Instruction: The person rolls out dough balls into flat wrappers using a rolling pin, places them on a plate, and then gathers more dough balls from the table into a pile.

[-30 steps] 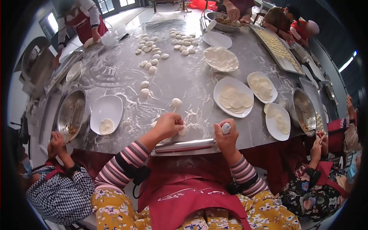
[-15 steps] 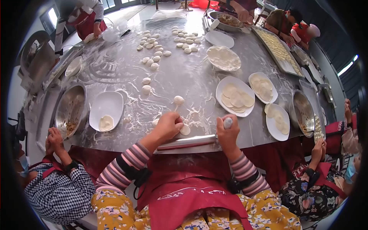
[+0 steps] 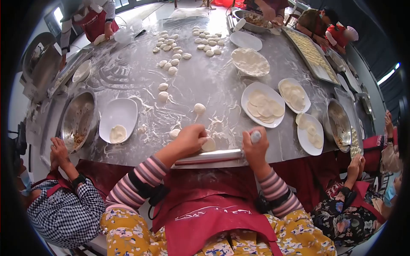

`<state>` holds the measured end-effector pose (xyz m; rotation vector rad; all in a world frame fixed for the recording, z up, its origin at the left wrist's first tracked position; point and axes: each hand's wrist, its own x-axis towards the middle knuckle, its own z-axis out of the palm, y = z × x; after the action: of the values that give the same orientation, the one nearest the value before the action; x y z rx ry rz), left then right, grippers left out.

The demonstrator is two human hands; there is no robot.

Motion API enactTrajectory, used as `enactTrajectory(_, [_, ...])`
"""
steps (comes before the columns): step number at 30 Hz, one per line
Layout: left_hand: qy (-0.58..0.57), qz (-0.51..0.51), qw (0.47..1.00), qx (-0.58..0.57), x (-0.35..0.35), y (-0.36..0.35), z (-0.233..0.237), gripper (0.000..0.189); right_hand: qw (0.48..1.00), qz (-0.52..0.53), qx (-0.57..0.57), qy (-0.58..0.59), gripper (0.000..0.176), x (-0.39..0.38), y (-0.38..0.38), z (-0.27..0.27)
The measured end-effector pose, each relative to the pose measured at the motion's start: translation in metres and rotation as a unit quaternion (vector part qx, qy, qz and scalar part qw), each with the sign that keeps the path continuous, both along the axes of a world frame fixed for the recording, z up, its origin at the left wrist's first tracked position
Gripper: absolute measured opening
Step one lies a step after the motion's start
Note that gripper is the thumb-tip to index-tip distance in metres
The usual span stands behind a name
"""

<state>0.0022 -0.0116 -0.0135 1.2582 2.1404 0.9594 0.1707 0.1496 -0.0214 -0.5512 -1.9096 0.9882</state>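
Observation:
My left hand (image 3: 191, 140) is closed, its thumb and fingers pinching the edge of a small flat dough wrapper (image 3: 208, 144) on the floured table. My right hand (image 3: 256, 149) wraps round the handle of a rolling pin (image 3: 209, 157); a grey handle end pokes out of the fist. The pin's shiny metal roller lies along the table's near edge, just below the wrapper. Beside my left hand a dough piece (image 3: 174, 134) is partly hidden. Another dough ball (image 3: 199, 108) sits farther up.
Plates of rolled wrappers (image 3: 264, 106) stand to the right, near a plate of flour (image 3: 251, 62). On the left are a white plate (image 3: 124, 110) with one wrapper and a steel bowl (image 3: 81, 115). Many dough pieces (image 3: 166, 42) lie farther back. Co-workers surround the table.
The wrapper has shifted slightly right and turned beside my left fingers. My left hand has moved slightly right, uncovering more of the dough piece beside it. My right hand keeps its grip.

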Motion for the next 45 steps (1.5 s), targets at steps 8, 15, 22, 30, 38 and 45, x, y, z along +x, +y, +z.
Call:
enactTrajectory(8, [0.021,-0.012,0.999,-0.039,-0.003,0.008,0.020,0.013,0.996,0.007,0.084,0.033,0.021,-0.067,0.020,0.010])
enactTrajectory(15, [-0.009,-0.064,0.997,-0.032,-0.010,0.000,0.013,0.011,0.992,-0.016,0.123,-0.011,0.021,-0.007,0.002,0.005])
enactTrajectory(22, [-0.027,-0.055,0.998,-0.027,-0.007,0.006,0.014,0.009,0.994,-0.013,0.103,0.022,0.021,-0.040,0.013,0.013])
enactTrajectory(30, [0.022,-0.117,0.991,-0.060,-0.005,0.016,0.019,0.015,0.998,0.000,0.056,-0.002,0.020,-0.015,0.003,0.012])
enactTrajectory(38, [-0.029,-0.065,0.996,-0.058,-0.005,0.006,0.020,0.013,0.996,-0.007,0.092,0.019,0.021,-0.033,0.010,0.014])
enactTrajectory(45, [0.030,-0.079,0.994,-0.066,-0.003,0.021,0.020,0.013,0.997,-0.003,0.078,0.007,0.022,-0.044,0.014,0.014])
